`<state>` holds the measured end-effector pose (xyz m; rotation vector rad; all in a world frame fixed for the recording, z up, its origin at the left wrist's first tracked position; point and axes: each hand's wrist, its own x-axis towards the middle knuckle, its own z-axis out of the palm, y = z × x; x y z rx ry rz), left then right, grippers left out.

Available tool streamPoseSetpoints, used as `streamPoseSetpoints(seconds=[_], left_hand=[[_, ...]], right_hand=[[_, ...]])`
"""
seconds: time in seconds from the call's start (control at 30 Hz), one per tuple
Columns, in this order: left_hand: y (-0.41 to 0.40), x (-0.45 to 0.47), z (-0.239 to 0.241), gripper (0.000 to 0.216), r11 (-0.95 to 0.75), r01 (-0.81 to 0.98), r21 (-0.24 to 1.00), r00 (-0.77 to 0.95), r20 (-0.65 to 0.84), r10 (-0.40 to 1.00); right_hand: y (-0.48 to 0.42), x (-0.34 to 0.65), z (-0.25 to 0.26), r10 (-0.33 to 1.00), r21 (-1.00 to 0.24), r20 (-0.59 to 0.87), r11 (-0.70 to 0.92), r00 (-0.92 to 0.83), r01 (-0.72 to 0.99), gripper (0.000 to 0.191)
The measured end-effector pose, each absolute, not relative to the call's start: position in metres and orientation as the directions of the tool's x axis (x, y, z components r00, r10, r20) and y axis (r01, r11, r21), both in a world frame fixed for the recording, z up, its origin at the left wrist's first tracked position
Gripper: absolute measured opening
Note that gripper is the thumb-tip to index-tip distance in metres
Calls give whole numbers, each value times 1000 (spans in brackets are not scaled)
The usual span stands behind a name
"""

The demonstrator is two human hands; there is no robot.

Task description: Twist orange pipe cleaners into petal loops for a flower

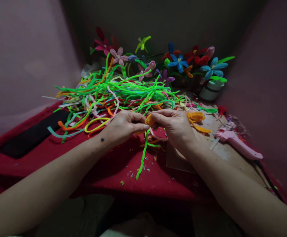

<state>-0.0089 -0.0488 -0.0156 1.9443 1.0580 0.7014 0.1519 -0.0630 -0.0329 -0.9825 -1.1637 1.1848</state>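
Note:
Between the fingertips of both hands is a small orange pipe-cleaner piece [149, 120], looped or bent into a petal-like shape. My left hand [127, 123] pinches it from the left side, thumb and forefinger closed. From the right, my right hand [174, 126] grips it with thumb and fingers together; part of the piece is hidden by the fingers. Just below the hands, a bright green pipe cleaner [143, 158] lies on the red cloth. To the right of my right hand rests a bundle of orange pipe-cleaner loops [196, 118].
A large tangled pile of pipe cleaners [133, 87] spreads behind the hands. Pipe-cleaner flowers [179, 62] stand at the back, some near a white pot [211, 90]. A pink glue gun [239, 141] lies on a board [227, 164] at right. A black flat object [32, 136] lies left.

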Motion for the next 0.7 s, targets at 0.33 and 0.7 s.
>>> streamPoseSetpoints(seconds=[0.33, 0.7], left_hand=[[-54, -2, -15, 11, -331, 323, 887, 488, 143, 861], [-52, -3, -22, 21, -378, 177, 909, 346, 302, 888]], right_hand=[[-61, 155, -34, 985, -974, 175, 174, 3, -142, 13], [-68, 147, -34, 998, -968, 22, 7, -54, -250, 17]])
